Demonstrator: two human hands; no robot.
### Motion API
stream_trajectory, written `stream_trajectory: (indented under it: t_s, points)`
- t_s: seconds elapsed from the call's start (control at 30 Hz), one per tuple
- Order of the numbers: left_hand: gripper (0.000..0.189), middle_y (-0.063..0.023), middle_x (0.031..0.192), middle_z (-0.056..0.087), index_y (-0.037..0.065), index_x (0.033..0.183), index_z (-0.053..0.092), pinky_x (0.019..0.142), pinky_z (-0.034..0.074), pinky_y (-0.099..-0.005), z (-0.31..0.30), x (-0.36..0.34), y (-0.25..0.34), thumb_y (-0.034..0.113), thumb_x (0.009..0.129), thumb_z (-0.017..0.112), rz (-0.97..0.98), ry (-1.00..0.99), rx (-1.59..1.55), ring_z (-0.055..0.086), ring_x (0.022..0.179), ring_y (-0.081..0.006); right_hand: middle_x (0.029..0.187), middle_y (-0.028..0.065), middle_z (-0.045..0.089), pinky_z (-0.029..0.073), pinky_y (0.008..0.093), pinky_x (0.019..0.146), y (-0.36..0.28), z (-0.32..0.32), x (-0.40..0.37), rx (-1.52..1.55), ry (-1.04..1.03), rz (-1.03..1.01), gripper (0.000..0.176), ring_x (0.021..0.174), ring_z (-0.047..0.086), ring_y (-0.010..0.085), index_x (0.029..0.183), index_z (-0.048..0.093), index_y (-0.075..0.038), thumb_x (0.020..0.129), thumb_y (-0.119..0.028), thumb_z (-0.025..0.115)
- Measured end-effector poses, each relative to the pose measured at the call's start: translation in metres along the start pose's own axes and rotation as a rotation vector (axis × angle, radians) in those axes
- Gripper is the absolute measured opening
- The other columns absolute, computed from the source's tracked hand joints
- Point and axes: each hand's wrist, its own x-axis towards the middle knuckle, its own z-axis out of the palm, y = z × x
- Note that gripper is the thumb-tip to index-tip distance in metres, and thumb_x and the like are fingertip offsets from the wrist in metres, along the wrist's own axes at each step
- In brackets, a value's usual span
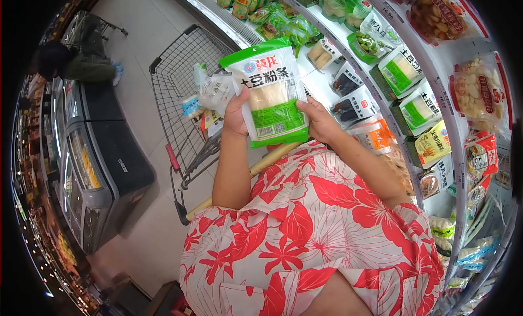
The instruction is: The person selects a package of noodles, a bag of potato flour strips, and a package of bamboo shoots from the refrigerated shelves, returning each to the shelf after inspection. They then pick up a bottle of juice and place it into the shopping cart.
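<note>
A green-and-white bag of potato noodles [274, 102] is held upright before my chest, its printed front facing me. My left hand [237, 113] grips its left edge, thumb on the front. On the opposite edge, my right hand [320, 119] pinches the bag with its thumb over the green lower band. The fingers behind the bag are hidden. A translucent plastic package [216, 91] overlaps my left hand's side in this view, over the shopping cart [175, 79]. Inside the cart lies a blue-and-white package [190, 107].
Refrigerated shelves [436, 60] curve along the right, stocked with bagged foods, including similar green noodle bags [400, 72]. Leafy green packs [286, 26] lie at the top. A freezer case [117, 158] stands at left. Beyond it is a person [87, 65] near another cart [87, 30].
</note>
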Motion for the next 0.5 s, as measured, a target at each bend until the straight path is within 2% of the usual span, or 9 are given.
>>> stream_trajectory:
  t_s: [0.07,0.2,0.4,0.5]
  points:
    - [0.051,-0.0155,0.131,0.053,0.000,0.137,0.040,0.101,0.044,-0.0421,0.0001,0.0011,-0.0012,0.024,0.095,0.056,-0.008,0.042,0.018,0.054,0.119,-0.0287,0.120,0.0126,0.060,0.049,0.0390,0.096,-0.0010,-0.0004,-0.0003,-0.015,0.034,0.015,0.036,0.109,0.061,0.0231,0.128,0.046,0.000,0.098,-0.020,0.049]
    - [0.051,-0.0151,0.131,0.054,0.000,0.137,0.040,0.100,0.044,-0.0419,-0.0006,0.0016,-0.0022,0.024,0.095,0.056,-0.007,0.086,0.031,0.055,0.118,-0.0286,0.119,0.0114,0.061,0.050,0.0347,0.095,-0.0015,-0.0041,0.0004,0.054,0.006,0.037,0.033,0.107,0.062,0.0188,0.125,0.050,0.000,0.098,-0.018,0.051]
    - [0.049,-0.0142,0.129,0.055,0.001,0.135,0.042,0.098,0.047,-0.0408,0.0017,0.0025,-0.0010,0.024,0.094,0.057,-0.003,0.075,0.051,0.057,0.115,-0.0276,0.119,0.0129,0.061,0.049,0.0360,0.096,-0.0023,-0.0005,-0.0003,0.035,0.003,0.023,0.034,0.107,0.062,0.0208,0.124,0.050,0.002,0.098,-0.021,0.048]
    - [0.048,-0.0126,0.127,0.057,0.001,0.133,0.044,0.096,0.048,-0.0394,-0.0043,0.0027,-0.0028,0.022,0.093,0.059,-0.006,0.073,0.054,0.058,0.113,-0.0259,0.124,0.0148,0.058,0.048,0.0401,0.098,-0.0015,-0.0027,0.0002,-0.004,-0.001,0.026,0.039,0.112,0.059,0.0246,0.128,0.046,0.002,0.099,-0.024,0.047]
